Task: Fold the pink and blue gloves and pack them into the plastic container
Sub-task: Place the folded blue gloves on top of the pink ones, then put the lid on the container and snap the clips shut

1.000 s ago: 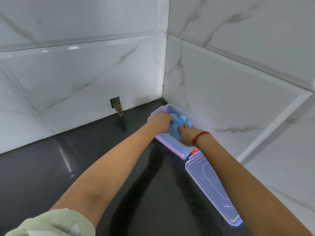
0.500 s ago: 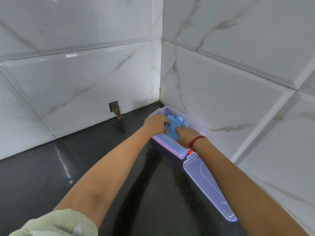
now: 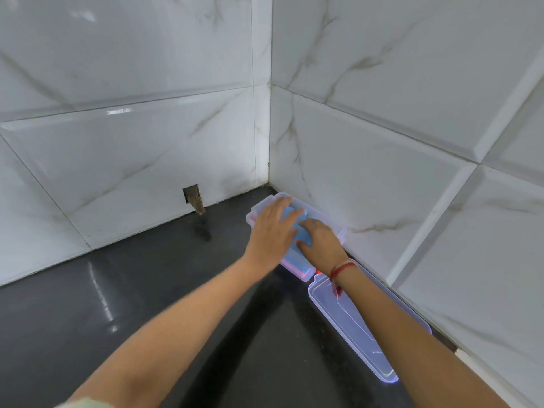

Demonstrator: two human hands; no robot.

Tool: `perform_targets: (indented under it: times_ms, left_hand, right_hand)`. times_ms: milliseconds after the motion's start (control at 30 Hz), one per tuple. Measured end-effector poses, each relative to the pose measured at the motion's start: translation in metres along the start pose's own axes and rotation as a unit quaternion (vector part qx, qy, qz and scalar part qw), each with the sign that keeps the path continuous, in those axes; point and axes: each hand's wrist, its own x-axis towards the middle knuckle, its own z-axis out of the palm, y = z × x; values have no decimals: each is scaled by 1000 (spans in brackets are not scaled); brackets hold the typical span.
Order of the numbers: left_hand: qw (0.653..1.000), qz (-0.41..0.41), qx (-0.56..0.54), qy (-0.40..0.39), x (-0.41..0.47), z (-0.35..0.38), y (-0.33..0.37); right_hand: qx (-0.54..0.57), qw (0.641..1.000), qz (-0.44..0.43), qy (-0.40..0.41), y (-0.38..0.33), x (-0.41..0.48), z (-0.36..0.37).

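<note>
A clear plastic container (image 3: 294,267) stands on the black counter in the corner, against the right wall. A blue glove (image 3: 300,231) lies inside it, mostly covered by my hands. A pink tint shows through the container's near wall (image 3: 290,262), low under the blue; the pink glove itself is hidden. My left hand (image 3: 272,229) lies flat with fingers spread over the container's far left part, pressing on the blue glove. My right hand (image 3: 322,241), with a red thread at the wrist, presses flat on the glove's near right part.
The container's clear lid (image 3: 350,325) lies open on the black counter (image 3: 147,304) toward me, along the right wall. White marble tiles form the corner. A small broken hole (image 3: 192,197) sits low in the left wall.
My left hand has opened from a curled grip and spread flat over the glove. My right hand has slid further over the glove. More of the blue is covered now.
</note>
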Motion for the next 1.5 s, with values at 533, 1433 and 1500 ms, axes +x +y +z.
perform_targets:
  times_ms: [533,1433,1500]
  left_hand:
    - [980,136,-8,-143,-113,28,72]
    - [809,-258,-517,-107,-104,-120,-38]
    - [752,-290,-579,-127,-104,-112,-37]
  right_hand:
    - [93,989,105,48,46,-175,10]
    - [538,829,114,103,-26,-131,-43]
    - [580,787,161,135,-18,-110,-42]
